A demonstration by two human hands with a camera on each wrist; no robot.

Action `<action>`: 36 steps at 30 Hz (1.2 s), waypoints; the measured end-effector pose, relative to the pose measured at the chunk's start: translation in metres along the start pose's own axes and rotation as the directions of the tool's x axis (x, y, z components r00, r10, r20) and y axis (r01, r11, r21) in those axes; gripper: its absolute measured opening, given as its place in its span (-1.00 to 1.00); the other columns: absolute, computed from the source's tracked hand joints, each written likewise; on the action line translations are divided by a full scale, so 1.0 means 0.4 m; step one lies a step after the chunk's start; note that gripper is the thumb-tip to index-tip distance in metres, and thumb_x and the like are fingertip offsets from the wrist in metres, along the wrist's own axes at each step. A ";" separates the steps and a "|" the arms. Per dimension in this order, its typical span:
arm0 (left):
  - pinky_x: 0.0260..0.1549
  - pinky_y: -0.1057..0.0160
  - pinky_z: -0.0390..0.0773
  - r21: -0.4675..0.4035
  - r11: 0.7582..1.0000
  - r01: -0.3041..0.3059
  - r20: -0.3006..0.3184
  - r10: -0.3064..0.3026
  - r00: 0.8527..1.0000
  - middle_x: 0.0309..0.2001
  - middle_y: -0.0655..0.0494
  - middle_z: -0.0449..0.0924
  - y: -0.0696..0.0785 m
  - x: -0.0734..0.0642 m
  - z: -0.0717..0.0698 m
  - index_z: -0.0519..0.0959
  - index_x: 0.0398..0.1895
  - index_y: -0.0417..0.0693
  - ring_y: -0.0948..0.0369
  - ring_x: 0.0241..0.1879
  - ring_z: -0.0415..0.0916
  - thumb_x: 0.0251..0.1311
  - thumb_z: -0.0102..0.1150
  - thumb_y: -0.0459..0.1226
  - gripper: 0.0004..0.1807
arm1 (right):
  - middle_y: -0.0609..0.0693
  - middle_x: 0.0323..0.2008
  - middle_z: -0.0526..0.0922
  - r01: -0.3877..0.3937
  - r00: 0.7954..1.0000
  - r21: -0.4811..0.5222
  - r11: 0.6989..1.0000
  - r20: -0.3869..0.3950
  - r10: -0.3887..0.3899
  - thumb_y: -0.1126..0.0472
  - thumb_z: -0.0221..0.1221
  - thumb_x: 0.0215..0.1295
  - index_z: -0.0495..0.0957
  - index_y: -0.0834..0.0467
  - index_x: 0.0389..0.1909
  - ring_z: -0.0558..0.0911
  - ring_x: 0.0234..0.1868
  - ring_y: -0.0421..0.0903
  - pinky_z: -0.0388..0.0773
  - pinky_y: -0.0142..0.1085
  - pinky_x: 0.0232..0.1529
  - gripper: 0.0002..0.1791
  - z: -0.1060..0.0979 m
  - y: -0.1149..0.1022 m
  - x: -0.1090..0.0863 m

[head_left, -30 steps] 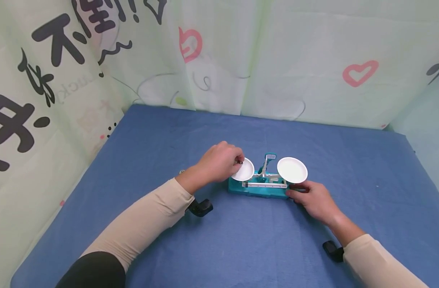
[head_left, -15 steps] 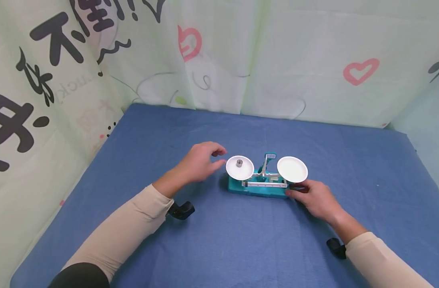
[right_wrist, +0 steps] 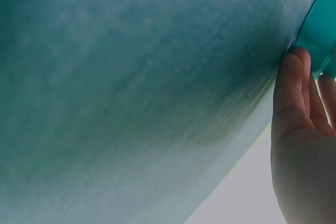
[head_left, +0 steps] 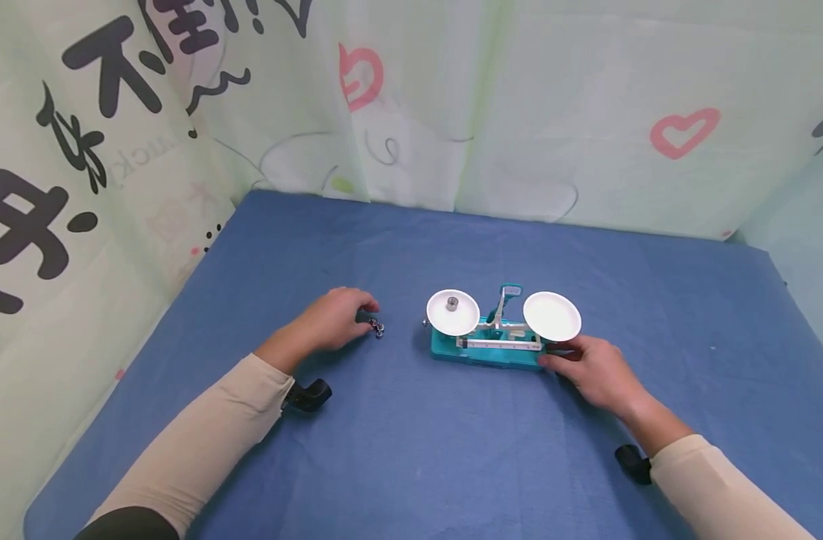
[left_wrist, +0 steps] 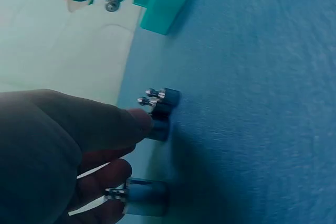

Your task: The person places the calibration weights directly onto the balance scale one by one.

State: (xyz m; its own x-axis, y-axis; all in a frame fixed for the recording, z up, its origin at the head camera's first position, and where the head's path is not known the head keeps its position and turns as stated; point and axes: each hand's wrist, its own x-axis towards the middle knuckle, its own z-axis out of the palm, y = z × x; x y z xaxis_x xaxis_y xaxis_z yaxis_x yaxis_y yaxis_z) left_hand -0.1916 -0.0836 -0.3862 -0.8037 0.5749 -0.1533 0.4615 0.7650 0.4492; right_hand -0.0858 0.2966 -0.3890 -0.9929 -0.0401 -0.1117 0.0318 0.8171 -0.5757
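Note:
A small teal balance scale (head_left: pixel 485 356) stands on the blue cloth. Its left white pan (head_left: pixel 445 319) bears a metal weight (head_left: pixel 452 303); nothing lies on its right white pan (head_left: pixel 552 316). My right hand (head_left: pixel 596 375) holds the right end of the teal base (right_wrist: pixel 317 32), thumb in front and fingers behind. Left of the scale, my left hand (head_left: pixel 330 319) is over a small group of metal weights (head_left: pixel 379 328). In the left wrist view, its thumb (left_wrist: pixel 113 121) is beside several knobbed weights (left_wrist: pixel 163 107), and a larger weight (left_wrist: pixel 146 196) is by the other fingers.
Blue cloth (head_left: pixel 452 450) covers the table. Pale curtains (head_left: pixel 553 112) with printed hearts and dark characters hang behind and at the left. A black wrist-camera mount (head_left: pixel 310 395) sits under the left wrist, another black mount (head_left: pixel 632 465) by the right.
My left hand has let go of a metal weight on the left pan and moved left to the weights on the cloth. My right hand has stayed at the scale's base.

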 end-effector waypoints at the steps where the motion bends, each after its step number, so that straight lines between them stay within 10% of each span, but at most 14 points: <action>1: 0.19 0.01 0.41 0.000 1.000 0.000 0.003 0.000 1.000 0.09 -0.04 0.62 -0.004 0.001 0.004 0.61 0.12 -0.18 0.01 0.15 0.50 0.33 0.25 -0.33 -0.68 | 0.22 -0.14 0.72 0.001 1.000 0.001 1.000 0.000 -0.001 0.03 0.36 0.28 0.62 0.36 0.03 0.69 -0.14 0.11 0.58 -0.09 -0.19 -0.50 0.000 0.000 0.000; 36: 0.11 0.00 0.46 -0.026 1.000 -0.016 -0.089 0.014 0.996 -0.06 0.00 0.67 -0.011 0.005 0.044 0.69 -0.05 -0.13 0.02 0.02 0.57 0.33 0.25 -0.32 -0.82 | 0.17 -0.22 0.75 0.037 0.999 -0.060 0.998 0.015 -0.036 0.03 0.39 0.22 0.64 0.33 0.00 0.71 -0.12 0.13 0.58 0.02 -0.14 -0.51 -0.009 0.003 0.000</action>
State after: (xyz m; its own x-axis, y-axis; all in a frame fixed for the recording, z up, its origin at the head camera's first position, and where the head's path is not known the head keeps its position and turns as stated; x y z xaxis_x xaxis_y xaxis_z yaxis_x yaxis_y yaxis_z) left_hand -0.1885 -0.0805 -0.4041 -0.8276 0.5573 -0.0679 0.4645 0.7476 0.4746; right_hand -0.0860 0.2996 -0.3867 -0.9917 -0.0776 -0.1027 -0.0115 0.8480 -0.5298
